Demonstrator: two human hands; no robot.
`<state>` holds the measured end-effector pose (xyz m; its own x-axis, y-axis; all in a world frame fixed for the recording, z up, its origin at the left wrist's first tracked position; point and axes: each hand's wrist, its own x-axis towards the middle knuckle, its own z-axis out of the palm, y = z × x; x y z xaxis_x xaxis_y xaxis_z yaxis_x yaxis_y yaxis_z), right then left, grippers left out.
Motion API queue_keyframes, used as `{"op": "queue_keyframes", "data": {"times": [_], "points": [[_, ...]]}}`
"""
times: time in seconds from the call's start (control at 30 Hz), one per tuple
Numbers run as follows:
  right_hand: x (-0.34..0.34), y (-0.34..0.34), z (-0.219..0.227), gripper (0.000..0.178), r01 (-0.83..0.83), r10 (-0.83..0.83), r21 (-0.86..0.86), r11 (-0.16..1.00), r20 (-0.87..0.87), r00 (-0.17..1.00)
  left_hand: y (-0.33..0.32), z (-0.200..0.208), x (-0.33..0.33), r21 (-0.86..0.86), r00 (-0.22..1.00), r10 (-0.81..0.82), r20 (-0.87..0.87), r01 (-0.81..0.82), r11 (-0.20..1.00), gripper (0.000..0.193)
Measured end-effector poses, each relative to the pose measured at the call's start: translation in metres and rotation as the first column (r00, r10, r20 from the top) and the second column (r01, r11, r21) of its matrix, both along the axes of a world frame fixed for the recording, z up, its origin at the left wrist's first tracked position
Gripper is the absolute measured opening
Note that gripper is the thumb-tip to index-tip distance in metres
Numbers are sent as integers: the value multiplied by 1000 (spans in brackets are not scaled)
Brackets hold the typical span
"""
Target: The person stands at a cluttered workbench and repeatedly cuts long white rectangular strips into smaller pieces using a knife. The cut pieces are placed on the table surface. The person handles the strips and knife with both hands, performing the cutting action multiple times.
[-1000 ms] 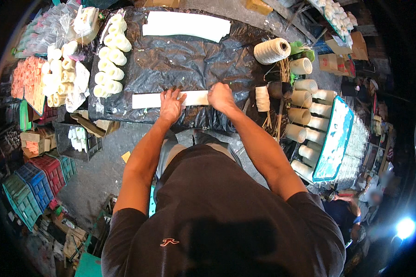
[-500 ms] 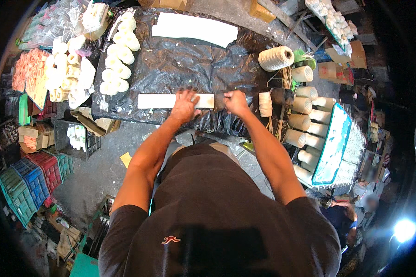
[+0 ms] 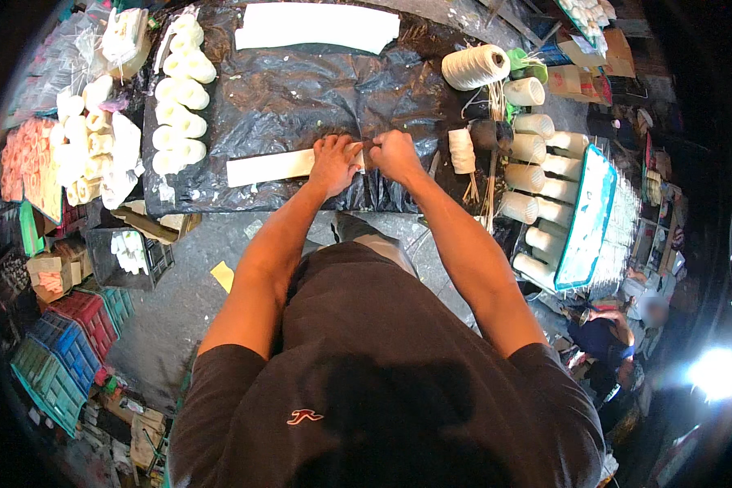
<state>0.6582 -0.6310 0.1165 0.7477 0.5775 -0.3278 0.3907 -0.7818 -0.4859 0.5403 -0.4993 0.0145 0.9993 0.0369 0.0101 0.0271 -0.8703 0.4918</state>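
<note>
Head view: left hand (image 3: 334, 163) and right hand (image 3: 396, 154) now closer, grips closed on the white strip (image 3: 270, 167).

Both bare forearms reach forward and converge. The left hand (image 3: 334, 163) lies palm down, fingers curled; the right hand (image 3: 396, 154) is a closed fist just beside it.

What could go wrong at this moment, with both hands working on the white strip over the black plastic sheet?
1. The left hand presses only the right end of the white strip; its free left end could skew or slide on the wrinkled, glossy black plastic sheet.
2. The right hand is closed right beside the left fingers; whether it holds a tool cannot be told, but a slip could catch them.
3. The small twine spool stands near the right forearm and could be knocked over.
</note>
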Motion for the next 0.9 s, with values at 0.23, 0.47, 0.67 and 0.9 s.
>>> {"op": "queue_keyframes", "data": {"times": [0.23, 0.47, 0.67, 0.9], "points": [[-9, 10, -18, 33, 41, -46, -74, 996, -68, 997, 1, -10, -2, -99, 997, 47, 65, -41, 994, 57], [11, -16, -1, 32, 352, -336, -39, 935, -414, 846, 13, -9, 0, -113, 997, 8, 71, 0, 994, 81], [-9, -2, 8, 34, 48, -49, 45, 998, 13, 999, 26, 6, -13, -62, 997, -75, -22, 73, 995, 89], [-6, 15, 5, 31, 48, -50, -61, 997, -26, 998, 26, -1, -13, -85, 999, -35, 37, 38, 996, 73]]}}
